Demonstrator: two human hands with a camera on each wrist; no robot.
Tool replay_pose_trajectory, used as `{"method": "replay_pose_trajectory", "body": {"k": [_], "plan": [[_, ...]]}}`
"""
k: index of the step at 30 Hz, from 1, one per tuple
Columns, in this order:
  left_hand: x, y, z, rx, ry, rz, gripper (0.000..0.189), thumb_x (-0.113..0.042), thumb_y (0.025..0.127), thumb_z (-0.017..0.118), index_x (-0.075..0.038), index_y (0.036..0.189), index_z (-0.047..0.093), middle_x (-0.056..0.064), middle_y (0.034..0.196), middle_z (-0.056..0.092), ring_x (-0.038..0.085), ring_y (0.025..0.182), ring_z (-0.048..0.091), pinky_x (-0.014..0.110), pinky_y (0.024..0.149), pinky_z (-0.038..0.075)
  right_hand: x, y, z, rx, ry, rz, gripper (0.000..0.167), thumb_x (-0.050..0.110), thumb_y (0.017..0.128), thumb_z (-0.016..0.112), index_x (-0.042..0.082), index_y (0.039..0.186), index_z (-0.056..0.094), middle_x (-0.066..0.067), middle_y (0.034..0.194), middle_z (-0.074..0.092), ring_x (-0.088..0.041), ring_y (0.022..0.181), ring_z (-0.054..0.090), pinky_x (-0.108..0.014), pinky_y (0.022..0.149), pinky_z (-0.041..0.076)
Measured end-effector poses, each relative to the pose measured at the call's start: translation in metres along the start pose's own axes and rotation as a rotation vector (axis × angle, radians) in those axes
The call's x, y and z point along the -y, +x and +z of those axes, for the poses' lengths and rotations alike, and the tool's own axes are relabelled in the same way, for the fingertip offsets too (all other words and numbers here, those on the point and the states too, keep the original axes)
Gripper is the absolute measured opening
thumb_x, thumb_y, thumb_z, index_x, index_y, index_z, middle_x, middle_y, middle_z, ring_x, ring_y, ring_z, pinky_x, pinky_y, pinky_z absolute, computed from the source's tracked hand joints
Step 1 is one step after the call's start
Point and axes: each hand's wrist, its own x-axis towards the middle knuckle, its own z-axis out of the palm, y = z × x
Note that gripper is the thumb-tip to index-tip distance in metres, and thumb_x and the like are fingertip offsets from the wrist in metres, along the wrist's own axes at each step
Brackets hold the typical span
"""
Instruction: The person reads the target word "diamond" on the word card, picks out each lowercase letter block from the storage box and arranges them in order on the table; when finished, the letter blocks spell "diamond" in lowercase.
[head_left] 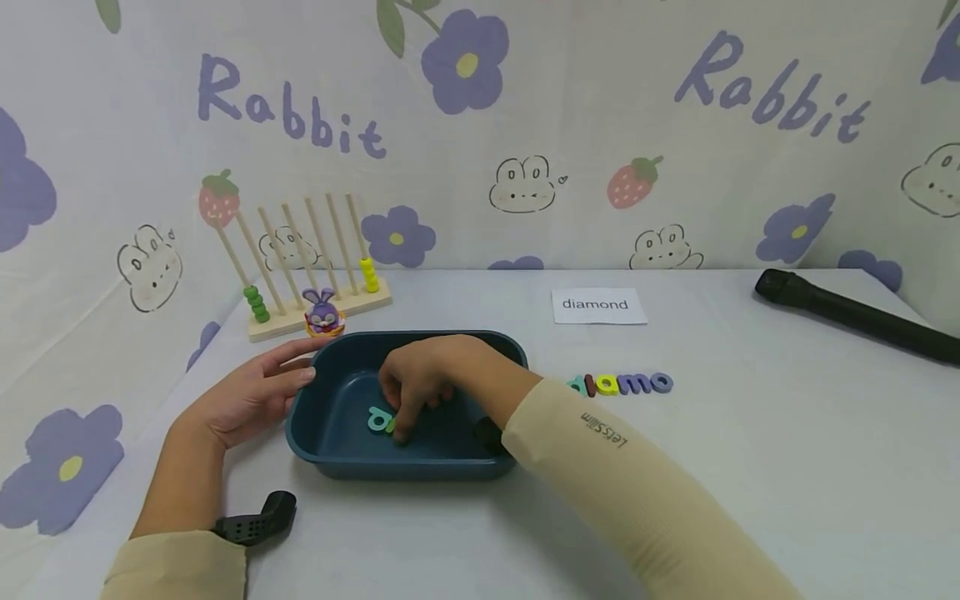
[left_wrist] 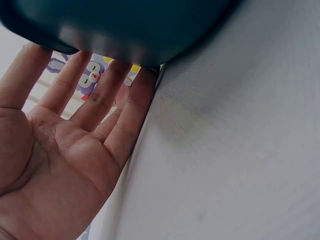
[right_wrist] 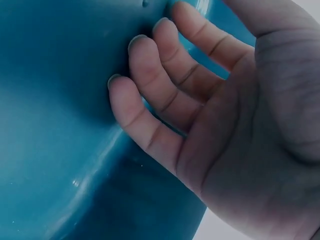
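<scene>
My right hand (head_left: 420, 379) reaches down into a dark blue plastic basin (head_left: 408, 475). Its thumb points down beside a green letter that it partly covers, next to a teal letter (head_left: 377, 419) on the basin floor. In the right wrist view, the other fingers (right_wrist: 145, 70) are loosely bent over the blue plastic, with no letter seen between them. The thumb's tip is out of that view, so its contact with the green letter is unclear. At the basin's left end, my left hand (head_left: 258, 392) has its extended fingers (left_wrist: 132, 117) against the outer wall.
Colourful letters (head_left: 607, 384) stand in a row right of the basin, partly behind the right forearm. Behind them is a card (head_left: 598, 306) reading "diamond". A wooden bead rack (head_left: 322, 310) and purple rabbit figure (head_left: 323, 314) are behind the basin; a black rod-shaped object (head_left: 855, 313) lies far right.
</scene>
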Motion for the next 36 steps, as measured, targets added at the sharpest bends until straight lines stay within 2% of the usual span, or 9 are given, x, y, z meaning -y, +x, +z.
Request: {"method": "replay_pose_trajectory", "body": {"k": [7,16,22,26,31,36], "plan": [[0.001,0.001,-0.001,-0.010,-0.008,-0.003,0.053,-0.022,0.107,0.056,-0.020,0.157,0.040,-0.009,0.141,0.059,0.012,0.122,0.063,0.030,0.099,0.057,-0.005,0.000,-0.002,0.010,0.063,-0.032,0.018,0.022,0.086,0.086,0.023,0.092,0.069,0.001,0.087,0.060,-0.015,0.076,0.055,-0.030,0.066,0.049],[0.001,0.001,-0.001,-0.017,-0.006,-0.003,0.054,-0.023,0.107,0.057,-0.021,0.158,0.040,-0.009,0.141,0.059,0.013,0.121,0.064,0.029,0.098,0.057,-0.009,0.000,-0.003,-0.007,0.126,-0.077,0.018,0.010,0.088,0.082,0.017,0.087,0.067,0.000,0.079,0.061,-0.015,0.069,0.056,-0.029,0.061,0.049],[0.002,0.002,-0.002,-0.005,-0.006,0.001,0.054,-0.023,0.107,0.057,-0.020,0.158,0.040,-0.006,0.145,0.056,0.014,0.124,0.061,0.029,0.100,0.056,-0.013,-0.002,-0.005,-0.037,0.236,-0.096,0.012,0.010,0.091,0.079,0.015,0.092,0.069,-0.005,0.085,0.070,-0.018,0.071,0.070,-0.031,0.066,0.059],[0.002,0.003,-0.003,-0.008,0.002,-0.002,0.055,-0.023,0.106,0.057,-0.019,0.158,0.040,-0.005,0.145,0.056,0.014,0.123,0.063,0.029,0.100,0.056,-0.016,-0.002,-0.008,-0.067,0.322,-0.161,0.007,0.010,0.094,0.076,0.013,0.099,0.073,-0.008,0.088,0.072,-0.019,0.072,0.071,-0.032,0.070,0.062],[0.001,0.002,-0.003,-0.019,-0.010,-0.002,0.055,-0.021,0.106,0.058,-0.018,0.158,0.040,-0.009,0.140,0.061,0.014,0.118,0.067,0.030,0.098,0.057,-0.017,-0.002,-0.011,-0.113,0.395,-0.273,0.012,0.006,0.097,0.070,0.006,0.107,0.075,-0.009,0.095,0.075,-0.021,0.076,0.071,-0.034,0.076,0.064],[0.001,0.002,-0.003,-0.016,-0.024,-0.004,0.055,-0.022,0.106,0.058,-0.019,0.157,0.041,-0.009,0.138,0.063,0.015,0.117,0.068,0.030,0.097,0.058,-0.016,-0.005,-0.014,-0.122,0.463,-0.317,0.023,-0.001,0.095,0.068,0.000,0.117,0.073,-0.016,0.111,0.074,-0.022,0.086,0.071,-0.033,0.082,0.063]]}}
